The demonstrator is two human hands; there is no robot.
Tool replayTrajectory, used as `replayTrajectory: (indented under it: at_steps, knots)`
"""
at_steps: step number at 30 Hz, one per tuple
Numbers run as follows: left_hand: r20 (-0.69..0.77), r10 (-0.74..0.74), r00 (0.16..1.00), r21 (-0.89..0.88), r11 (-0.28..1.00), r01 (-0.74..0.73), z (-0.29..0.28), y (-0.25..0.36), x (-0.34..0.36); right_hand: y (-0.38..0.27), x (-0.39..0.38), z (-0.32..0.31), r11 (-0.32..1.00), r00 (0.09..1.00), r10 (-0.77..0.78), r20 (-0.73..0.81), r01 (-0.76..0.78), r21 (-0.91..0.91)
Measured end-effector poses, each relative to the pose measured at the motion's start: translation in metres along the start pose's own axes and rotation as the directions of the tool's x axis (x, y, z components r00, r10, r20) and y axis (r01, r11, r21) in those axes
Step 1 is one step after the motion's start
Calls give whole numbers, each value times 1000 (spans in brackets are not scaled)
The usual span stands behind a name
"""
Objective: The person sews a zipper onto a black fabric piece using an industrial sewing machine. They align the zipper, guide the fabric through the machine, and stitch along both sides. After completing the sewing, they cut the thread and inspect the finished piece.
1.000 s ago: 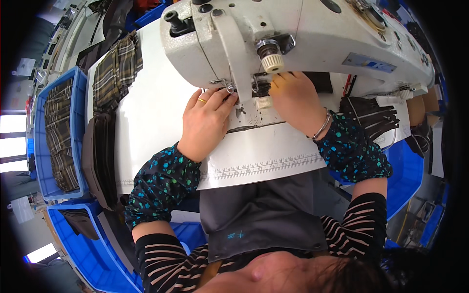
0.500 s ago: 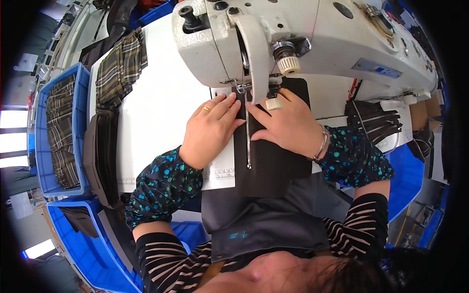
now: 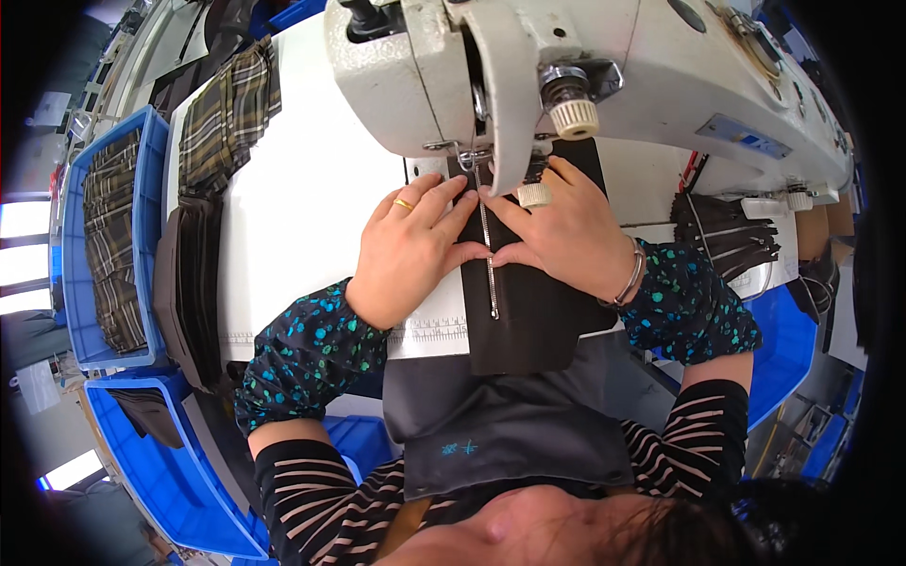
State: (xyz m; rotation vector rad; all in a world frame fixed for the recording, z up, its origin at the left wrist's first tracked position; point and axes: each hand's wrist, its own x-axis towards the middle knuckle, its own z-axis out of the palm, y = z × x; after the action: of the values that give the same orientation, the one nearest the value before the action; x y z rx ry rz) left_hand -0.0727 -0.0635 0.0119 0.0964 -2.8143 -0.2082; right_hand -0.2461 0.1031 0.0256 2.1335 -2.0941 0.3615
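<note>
A dark brown fabric piece (image 3: 525, 325) lies flat under the sewing machine (image 3: 406, 94), its near end over the table's front edge. Along it runs a zipper (image 3: 490, 283) with silver teeth, its far end beneath the presser foot (image 3: 475, 158). My left hand (image 3: 408, 247) rests to the zipper's left, fingertips near the foot and thumb at the teeth. On the other side, my right hand (image 3: 571, 231) lies on the fabric with its fingers spread, partly behind a white knob (image 3: 534, 195). Both thumb tips nearly meet over the zipper.
Several dark zippers (image 3: 731, 236) lie on the table at right. At left are plaid fabric pieces (image 3: 222, 118) and a stack of dark brown pieces (image 3: 189, 283). A blue bin (image 3: 154, 236) holds more plaid fabric; another blue bin (image 3: 175, 486) stands nearer.
My thumbs have come closer together, the left one moving right onto the zipper. The fabric and zipper have advanced slightly toward the presser foot, and the whole view has shifted a little.
</note>
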Motion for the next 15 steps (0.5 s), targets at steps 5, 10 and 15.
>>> replayTrajectory:
  at_steps: [5, 10, 15]
  knots:
    - [-9, -11, 1000, -11, 1000, 11, -4, 0, 3, 2, 1, 7, 999, 999, -8, -40, 10, 43]
    - [-14, -12, 1000, -12, 1000, 12, -3, -2, 5, 4, 3, 9, 999, 996, -9, -88, 13, 43]
    - [-16, -17, 1000, 1, 1000, 17, -5, 0, 5, 6, 2, 8, 999, 995, -26, -92, 29, 25]
